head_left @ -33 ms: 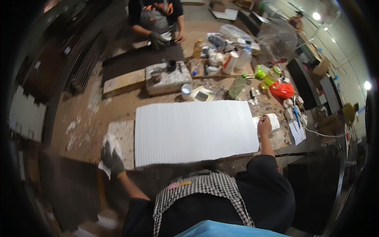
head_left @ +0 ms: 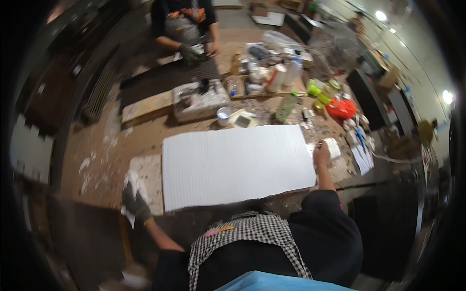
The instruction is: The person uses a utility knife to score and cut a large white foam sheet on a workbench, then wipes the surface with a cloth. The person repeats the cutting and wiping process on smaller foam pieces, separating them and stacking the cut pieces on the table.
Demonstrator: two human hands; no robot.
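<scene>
A white panel with fine ribs [head_left: 238,167] lies flat in front of me, along the near edge of the table. At its left, my left hand [head_left: 136,202] in a dark grey glove is closed on a crumpled white cloth [head_left: 136,183], beside a pale, stained board [head_left: 146,172] that reaches under the panel's left side. My right hand [head_left: 321,155] is bare and closed by the panel's right edge, over a white block [head_left: 333,148]. What its fingers hold, if anything, is too small to make out.
Beyond the panel stand a white cup [head_left: 224,116], a green-capped bottle [head_left: 285,107] and a box of bottles and jars [head_left: 262,92]. A red plastic bag [head_left: 342,108] lies at right. Across the table, a person [head_left: 187,29] works at a dark slatted panel [head_left: 167,80].
The whole view has shifted and tilted slightly. Both my hands keep about the same places beside the white panel.
</scene>
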